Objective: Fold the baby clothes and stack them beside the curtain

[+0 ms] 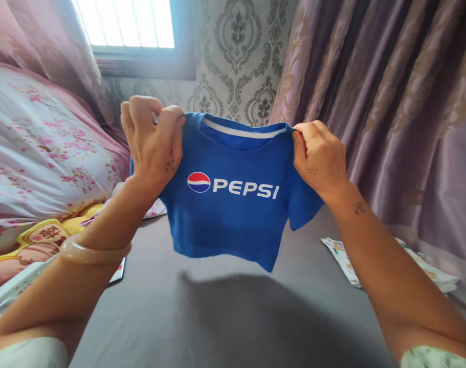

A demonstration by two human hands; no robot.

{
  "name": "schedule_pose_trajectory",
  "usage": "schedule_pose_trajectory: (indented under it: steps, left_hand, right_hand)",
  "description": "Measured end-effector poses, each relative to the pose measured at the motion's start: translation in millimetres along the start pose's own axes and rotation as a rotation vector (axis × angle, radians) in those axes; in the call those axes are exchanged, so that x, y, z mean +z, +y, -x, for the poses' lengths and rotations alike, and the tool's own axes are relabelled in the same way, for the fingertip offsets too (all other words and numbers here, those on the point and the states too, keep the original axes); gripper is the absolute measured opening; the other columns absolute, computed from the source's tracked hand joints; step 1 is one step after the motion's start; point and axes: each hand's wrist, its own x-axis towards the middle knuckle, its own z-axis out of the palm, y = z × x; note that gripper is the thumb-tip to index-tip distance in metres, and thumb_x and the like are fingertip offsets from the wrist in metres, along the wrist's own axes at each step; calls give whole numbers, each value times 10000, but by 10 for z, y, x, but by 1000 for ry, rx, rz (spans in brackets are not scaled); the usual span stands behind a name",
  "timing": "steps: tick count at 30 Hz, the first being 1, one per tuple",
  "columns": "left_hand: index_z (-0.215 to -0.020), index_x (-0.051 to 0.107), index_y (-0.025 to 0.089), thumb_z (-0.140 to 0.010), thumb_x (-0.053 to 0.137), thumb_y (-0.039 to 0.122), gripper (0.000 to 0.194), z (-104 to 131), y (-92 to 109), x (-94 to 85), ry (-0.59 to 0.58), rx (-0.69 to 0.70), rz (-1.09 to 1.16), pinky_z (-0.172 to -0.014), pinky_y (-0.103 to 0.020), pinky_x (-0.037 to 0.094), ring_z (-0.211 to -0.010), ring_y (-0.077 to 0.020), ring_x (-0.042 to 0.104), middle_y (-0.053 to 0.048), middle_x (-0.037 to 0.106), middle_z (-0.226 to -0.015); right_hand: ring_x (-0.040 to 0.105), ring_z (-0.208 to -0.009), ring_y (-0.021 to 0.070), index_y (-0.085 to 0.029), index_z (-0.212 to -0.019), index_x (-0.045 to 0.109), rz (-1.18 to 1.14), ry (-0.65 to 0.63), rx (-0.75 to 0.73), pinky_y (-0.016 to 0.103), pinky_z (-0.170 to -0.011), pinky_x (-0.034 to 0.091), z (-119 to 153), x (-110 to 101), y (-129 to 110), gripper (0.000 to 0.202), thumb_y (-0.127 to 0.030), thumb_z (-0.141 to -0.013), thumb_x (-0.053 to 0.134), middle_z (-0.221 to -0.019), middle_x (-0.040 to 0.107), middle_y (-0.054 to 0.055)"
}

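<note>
A blue T-shirt (228, 225) with a white "PEPSI" print and a round red, white and blue logo hangs in the air, its front facing me. My left hand (154, 140) pinches it at the shoulder on the left, beside the neckline. At the opposite shoulder my right hand (319, 156) grips the cloth between thumb and fingers. The collar between my hands is stretched nearly straight and shows a white band inside. Its lower hem hangs loose above the grey sheet (148, 317), on which a dark shadow falls. The left sleeve is mostly hidden behind my left hand.
Folded white printed cloth (344, 260) lies at the right, partly behind my forearm. On the left are floral bedding (44, 153), a yellow cartoon-printed item (41, 237) and a white plastic basket-like object (14, 289). Purple curtains (401, 102) hang at the right, a window (129, 23) behind.
</note>
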Motion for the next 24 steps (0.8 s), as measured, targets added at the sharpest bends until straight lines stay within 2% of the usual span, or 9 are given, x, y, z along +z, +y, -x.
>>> schedule_pose_trajectory:
  steps: [3,6,10,13,16,18,21,24]
  left_hand:
    - [-1044,641,137,-968,458,350,290,-53,-89,67,-144,49,50,-977,-491,347,-1069,-241,478,-60,465,-995]
    - [-907,676,144,-929,488,354,283,183,-213,371,-364,-8,187,-929,-415,408,-927,-199,529,-34,519,-846]
    - [-806,704,181,-860,523,351,254,912,-312,959,-732,-148,296,-791,-321,465,-784,-185,544,-36,587,-731]
    - [-831,723,177,-846,509,316,256,1528,-251,1335,-895,-250,320,-758,-307,468,-783,-195,574,-58,636,-763]
    - [-868,730,160,-857,492,293,273,2024,-127,1589,-981,-368,255,-779,-317,463,-815,-215,597,-86,656,-807]
    - [-899,727,157,-876,472,286,286,2265,-61,1704,-1003,-402,236,-808,-322,458,-867,-229,604,-102,667,-846]
    - [-933,717,157,-898,444,286,304,2509,-24,1830,-1017,-407,215,-851,-336,445,-927,-241,600,-120,675,-911]
    - [-961,707,162,-914,415,299,326,2653,-37,1929,-1038,-394,193,-867,-347,438,-942,-245,594,-124,674,-944]
  right_hand:
    - [634,-943,215,-192,-1041,638,-74,-169,-25,333,-812,469,-91,62,124,335,-394,-1006,373,-989,675,67]
    - [648,-879,193,-186,-971,682,-163,-394,-11,293,-791,463,-25,373,285,260,-328,-966,464,-907,709,44]
    - [652,-920,185,-203,-967,707,-177,-700,69,256,-799,450,360,1004,447,241,-268,-938,477,-975,730,39]
    - [632,-1015,202,-236,-1020,696,-77,-872,170,266,-830,441,770,1446,456,258,-289,-952,454,-1093,709,46]
    - [605,-1078,229,-245,-1082,660,10,-961,225,312,-846,441,1160,1757,397,297,-323,-988,389,-1176,663,69]
    - [599,-1088,232,-247,-1120,631,49,-987,242,328,-854,439,1371,1895,360,320,-332,-1006,345,-1199,640,74]
    - [599,-1084,220,-260,-1157,597,72,-1006,253,332,-868,431,1596,2039,350,343,-343,-1021,293,-1233,613,70]
    - [598,-1086,211,-270,-1169,580,69,-1019,251,325,-881,420,1730,2153,388,354,-342,-1027,264,-1247,600,68]
